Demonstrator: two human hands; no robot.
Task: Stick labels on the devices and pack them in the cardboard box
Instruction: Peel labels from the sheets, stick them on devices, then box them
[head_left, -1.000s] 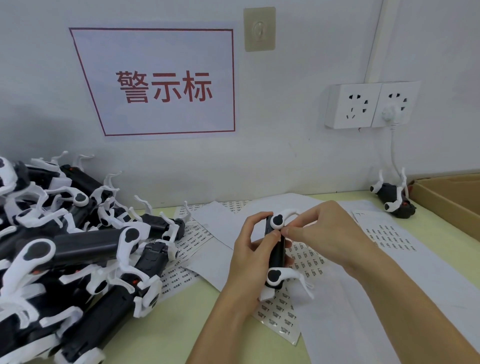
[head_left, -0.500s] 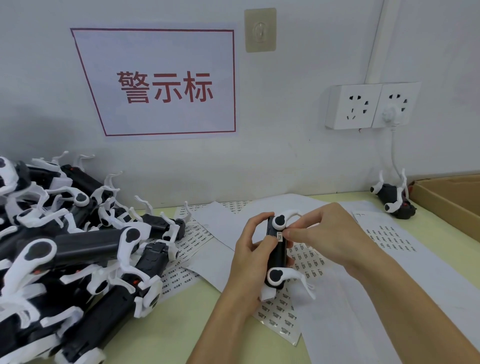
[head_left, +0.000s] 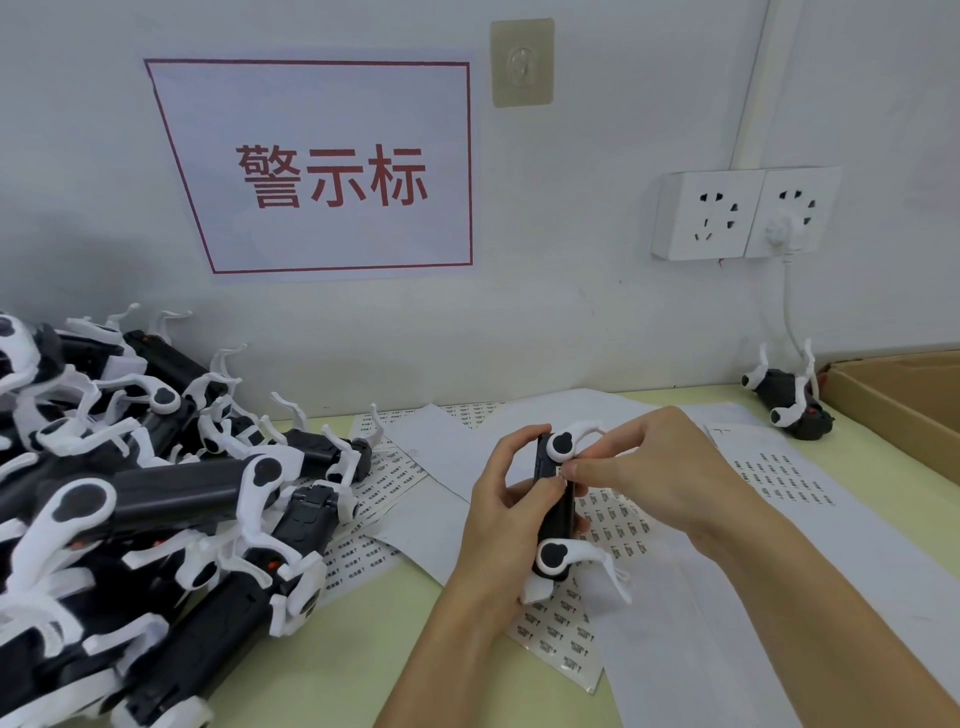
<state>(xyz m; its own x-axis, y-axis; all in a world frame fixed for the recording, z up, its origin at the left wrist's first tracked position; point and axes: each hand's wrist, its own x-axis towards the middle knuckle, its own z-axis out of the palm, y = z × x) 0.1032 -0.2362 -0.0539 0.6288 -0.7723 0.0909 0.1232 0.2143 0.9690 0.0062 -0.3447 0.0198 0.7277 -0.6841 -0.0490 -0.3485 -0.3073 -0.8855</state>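
My left hand (head_left: 501, 512) grips a black device with white clips (head_left: 555, 519), held upright above the label sheets. My right hand (head_left: 657, 470) pinches a small white label (head_left: 562, 472) against the device's upper side, just below its top white clip. A large pile of the same black-and-white devices (head_left: 145, 499) lies at the left. One single device (head_left: 787, 397) lies at the back right, beside the cardboard box (head_left: 904, 400), whose inside is mostly out of frame.
Sheets of small printed labels (head_left: 779, 480) and blank backing paper (head_left: 685, 639) cover the yellow-green table (head_left: 332, 670). A wall with a sign (head_left: 332, 171) and power sockets (head_left: 743, 213) stands close behind; a white cable (head_left: 792, 319) hangs down to the table.
My right fingers have slid slightly down the device's side, pressing the label on. The left hand keeps the device nearly still.
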